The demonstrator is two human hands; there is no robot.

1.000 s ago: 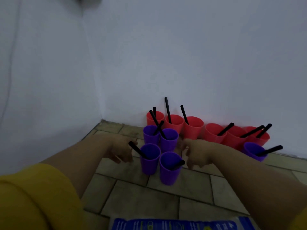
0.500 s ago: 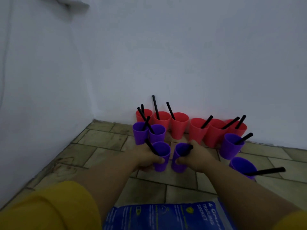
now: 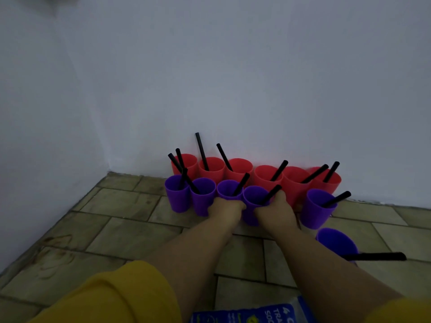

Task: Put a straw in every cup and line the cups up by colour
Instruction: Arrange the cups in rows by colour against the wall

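Note:
Several red cups (image 3: 268, 178) stand in a row against the white wall, each with a black straw. In front of them runs a row of purple cups with straws. My left hand (image 3: 227, 209) grips the third purple cup (image 3: 227, 190), and my right hand (image 3: 277, 212) grips the fourth purple cup (image 3: 253, 197). Both cups stand side by side next to the two purple cups (image 3: 177, 197) at the left. Another purple cup (image 3: 316, 210) stands apart to the right. A last purple cup (image 3: 335, 242) sits nearer me at the right, its straw (image 3: 375, 256) lying almost flat.
The cups stand on a tiled floor (image 3: 121, 234) in a corner between two white walls. A blue and white packet (image 3: 251, 314) lies at the bottom edge, close to me. My yellow sleeves (image 3: 112, 297) fill the lower corners.
Both hands have carried their purple cups forward into the row beside the two left purple cups, in front of the red cups.

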